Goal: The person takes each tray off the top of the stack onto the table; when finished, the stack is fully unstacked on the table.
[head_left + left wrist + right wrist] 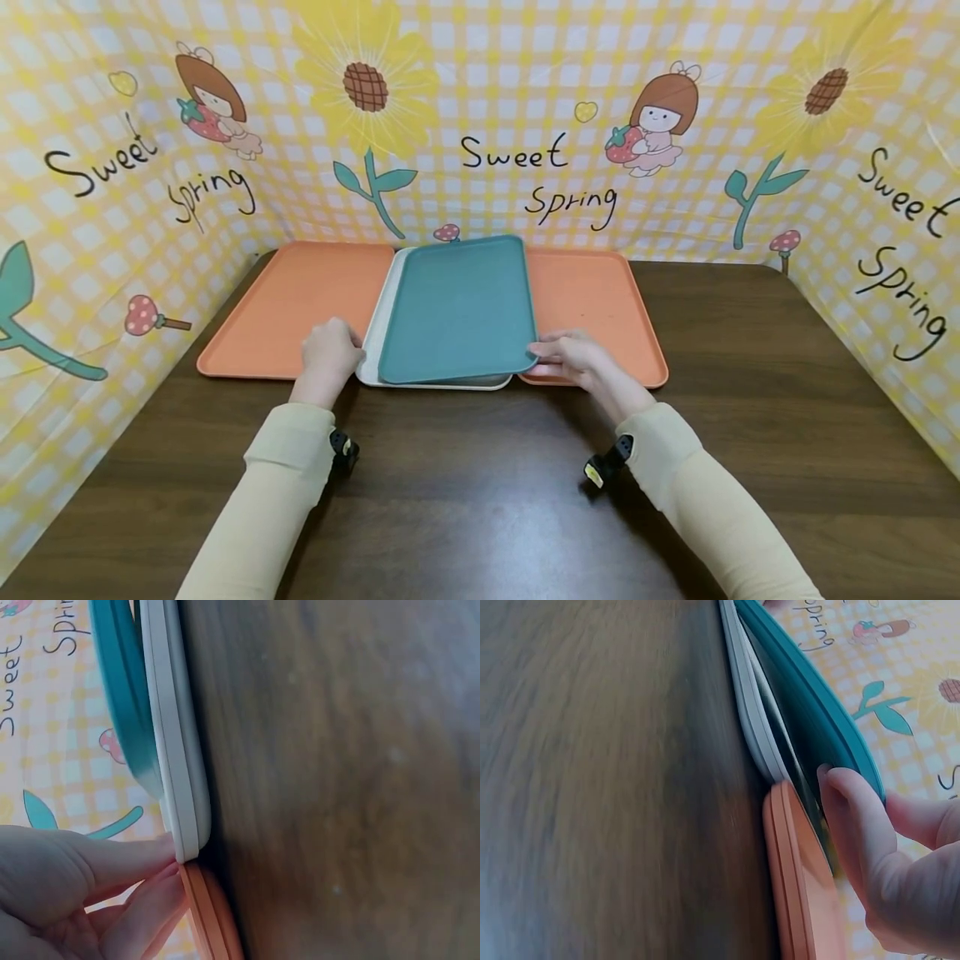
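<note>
A teal tray [459,310] lies tilted over a white tray [369,367], its right side raised. My right hand [572,357] grips the teal tray's near right corner, thumb on one side and fingers on the other. The right wrist view shows a gap between the lifted teal tray [821,697] and the white tray [751,712] below it. At the white tray's near left corner, my left hand [330,350] pinches the rim with thumb and fingertips. Those fingertips sit right by the edge of the left orange tray [206,907].
The left orange tray [300,300] and a right orange tray [600,308] flank the white one on a dark wood table [450,483]. A yellow checked cloth [495,92] with printed flowers and words hangs behind and along both sides.
</note>
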Tool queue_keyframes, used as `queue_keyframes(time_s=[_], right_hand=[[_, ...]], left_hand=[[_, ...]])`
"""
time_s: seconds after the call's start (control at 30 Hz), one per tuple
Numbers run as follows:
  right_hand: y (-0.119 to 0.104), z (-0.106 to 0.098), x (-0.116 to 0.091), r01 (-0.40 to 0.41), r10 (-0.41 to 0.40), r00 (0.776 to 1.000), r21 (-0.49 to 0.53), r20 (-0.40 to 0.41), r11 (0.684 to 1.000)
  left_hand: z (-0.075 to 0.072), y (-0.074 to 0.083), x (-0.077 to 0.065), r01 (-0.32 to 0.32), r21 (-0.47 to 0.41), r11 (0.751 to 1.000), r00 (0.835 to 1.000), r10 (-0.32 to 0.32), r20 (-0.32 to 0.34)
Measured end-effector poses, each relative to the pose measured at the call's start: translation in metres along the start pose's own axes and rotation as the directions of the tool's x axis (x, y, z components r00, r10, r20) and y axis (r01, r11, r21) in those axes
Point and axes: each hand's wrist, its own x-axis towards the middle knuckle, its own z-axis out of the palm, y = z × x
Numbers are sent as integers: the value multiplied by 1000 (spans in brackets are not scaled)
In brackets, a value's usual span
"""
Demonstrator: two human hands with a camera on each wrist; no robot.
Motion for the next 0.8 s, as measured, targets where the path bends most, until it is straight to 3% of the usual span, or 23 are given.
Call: queue_keyframes(time_s=[0.37,0.8], right_hand=[[-2,-36,-20,20,-19,1000,-49,16,999],[-9,-99,-60,43,-44,999,-38,-19,998]], left_hand=[[3,1,1,1,8,1000,1000,-1,-5],[2,2,1,5,-8,1000,1000,-5,-7]])
